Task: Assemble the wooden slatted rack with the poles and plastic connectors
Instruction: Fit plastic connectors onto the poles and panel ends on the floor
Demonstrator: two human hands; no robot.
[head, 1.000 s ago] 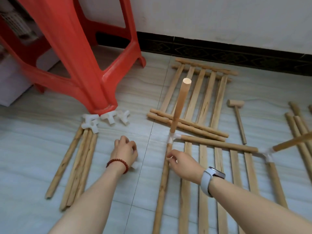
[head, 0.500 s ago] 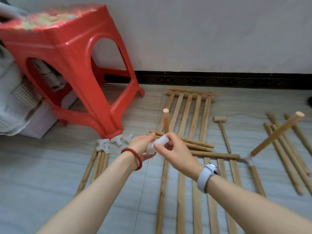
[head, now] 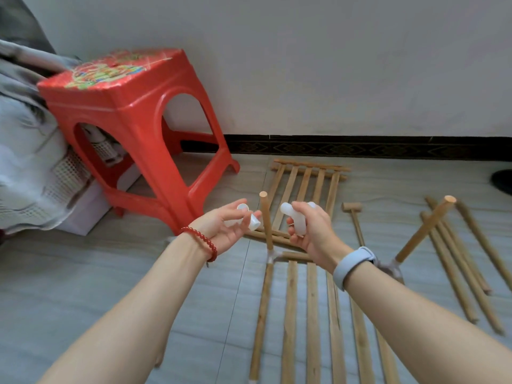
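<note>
Change: hands have parted since half a second ago, each now raised with its own piece (view tilted up).
Left hand [head: 221, 228]: fingers loosely curled round a white connector [head: 249, 217].
Right hand [head: 310, 231]: gripping a second connector [head: 295, 218].
Upright pole [head: 266, 220]: between the hands, seated in the floor frame's corner joint [head: 273, 256].

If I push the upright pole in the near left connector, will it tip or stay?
The upright pole would probably wobble: only its bottom end sits in the white connector. It looks stiff, plain straight wood. It may lean rather than fall, since the connector also joins poles lying on the floor.
</note>
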